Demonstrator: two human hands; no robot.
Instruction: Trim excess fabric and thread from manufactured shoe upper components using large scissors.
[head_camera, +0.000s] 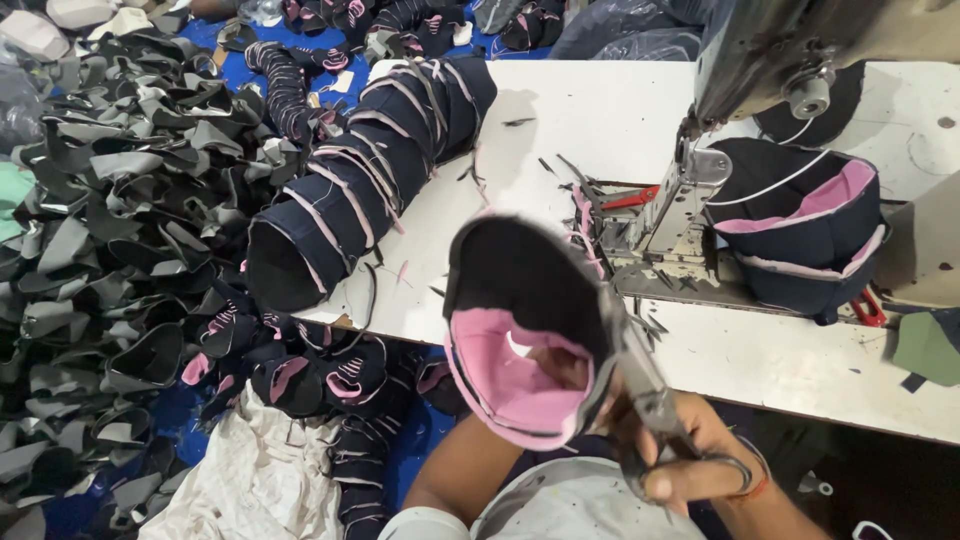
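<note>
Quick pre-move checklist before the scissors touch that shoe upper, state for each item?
1. Right hand has a grip on the scissors: ok.
2. Left hand inside the shoe upper supporting it: cannot tell, hidden by the pink lining.
3. Blades open or closed: cannot tell, blurred.
4. Blade tip lies against the upper's rim: ok.
5. Space on the white table beside the nested stack of uppers: ok.
6. Sewing machine apart from the hands: ok.

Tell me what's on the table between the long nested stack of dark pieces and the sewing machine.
In the head view, only scattered thread and fabric scraps lie on the white table between the nested stack and sewing machine.
</note>
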